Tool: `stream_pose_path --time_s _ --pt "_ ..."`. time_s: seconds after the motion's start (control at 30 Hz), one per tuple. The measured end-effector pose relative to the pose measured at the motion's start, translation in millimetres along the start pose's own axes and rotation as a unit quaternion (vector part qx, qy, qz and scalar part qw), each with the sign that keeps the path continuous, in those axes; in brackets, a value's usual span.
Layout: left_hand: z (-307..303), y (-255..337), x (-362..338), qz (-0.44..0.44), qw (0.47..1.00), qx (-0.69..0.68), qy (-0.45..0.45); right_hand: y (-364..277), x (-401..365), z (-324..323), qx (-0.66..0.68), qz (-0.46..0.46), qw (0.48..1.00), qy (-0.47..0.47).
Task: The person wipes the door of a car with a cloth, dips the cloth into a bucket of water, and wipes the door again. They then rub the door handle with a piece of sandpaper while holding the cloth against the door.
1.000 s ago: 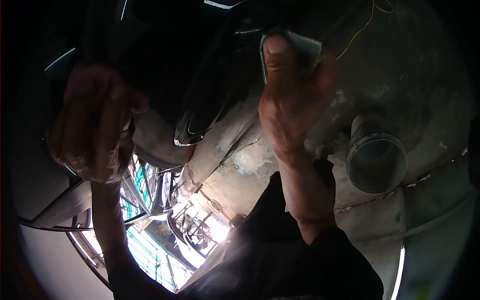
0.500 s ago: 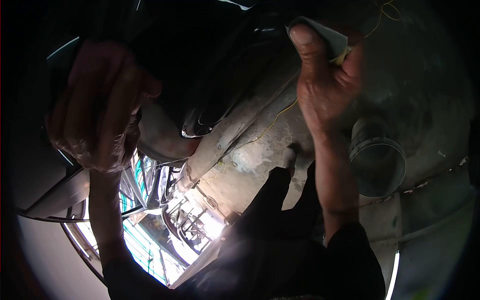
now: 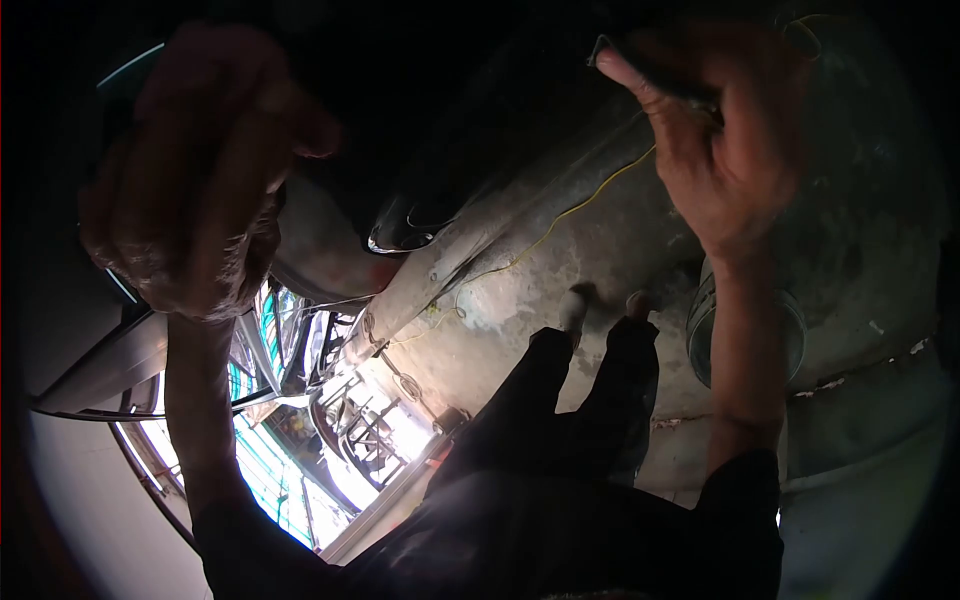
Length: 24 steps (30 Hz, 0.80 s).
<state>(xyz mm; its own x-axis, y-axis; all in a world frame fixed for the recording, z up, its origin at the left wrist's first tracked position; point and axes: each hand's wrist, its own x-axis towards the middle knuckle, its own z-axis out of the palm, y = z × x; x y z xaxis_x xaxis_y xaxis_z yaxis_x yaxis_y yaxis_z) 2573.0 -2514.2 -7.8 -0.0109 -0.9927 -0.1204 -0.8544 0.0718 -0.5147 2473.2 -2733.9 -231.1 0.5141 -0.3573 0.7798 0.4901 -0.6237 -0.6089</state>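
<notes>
The right hand (image 3: 725,165) pinches a thin dark sheet (image 3: 652,76) between thumb and fingers, its forearm passing in front of a bucket (image 3: 703,335) on the floor (image 3: 520,290). The left hand (image 3: 190,210), fingers bent, is at something pinkish (image 3: 215,65), too dim to make out. Between the hands, a yellow cord (image 3: 580,206) crosses the floor near a glossy dark panel (image 3: 415,205).

Likely a car workshop: dark bodywork (image 3: 418,212), stained floor (image 3: 545,265), 1 bucket (image 3: 790,335).
</notes>
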Motion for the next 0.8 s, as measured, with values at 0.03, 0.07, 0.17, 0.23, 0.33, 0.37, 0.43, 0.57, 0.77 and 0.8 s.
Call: stream_pose_path --time_s 0.03,0.07,0.17,0.23,0.33,0.37,0.43,0.57,0.77,0.8 --pt "1 -2 0 0.005 1.000 -0.008 0.004 1 0 4 0.017 -0.003 0.999 0.031" --pt "1 -6 1 0.021 1.000 0.002 0.012 4 -2 9 0.034 -0.012 0.997 0.068" --pt "-6 -10 11 0.029 0.998 -0.047 -0.027 8 8 38 0.101 -0.077 0.975 0.181" --pt "-5 -7 13 0.020 0.997 -0.064 -0.025 2 13 14 0.042 -0.051 0.995 0.070" --pt "0 -5 6 0.003 0.999 -0.029 0.020 0 6 8 0.007 -0.021 0.999 0.026" --pt "0 -4 5 -0.002 0.999 -0.030 0.017 -1 5 12 0.009 -0.016 0.999 0.037" --pt "0 -1 9 -0.011 0.999 -0.048 0.005 -2 11 17 0.030 -0.035 0.997 0.054" --pt "1 2 19 -0.024 0.998 -0.057 0.028 -28 0 21 0.176 0.232 0.950 0.112" --pt "-5 -3 26 -0.007 0.999 -0.051 0.018 -51 -50 35 0.196 0.339 0.909 0.142" --pt "-5 -5 25 0.005 0.999 -0.040 0.021 -57 -53 43 0.193 0.336 0.909 0.157"
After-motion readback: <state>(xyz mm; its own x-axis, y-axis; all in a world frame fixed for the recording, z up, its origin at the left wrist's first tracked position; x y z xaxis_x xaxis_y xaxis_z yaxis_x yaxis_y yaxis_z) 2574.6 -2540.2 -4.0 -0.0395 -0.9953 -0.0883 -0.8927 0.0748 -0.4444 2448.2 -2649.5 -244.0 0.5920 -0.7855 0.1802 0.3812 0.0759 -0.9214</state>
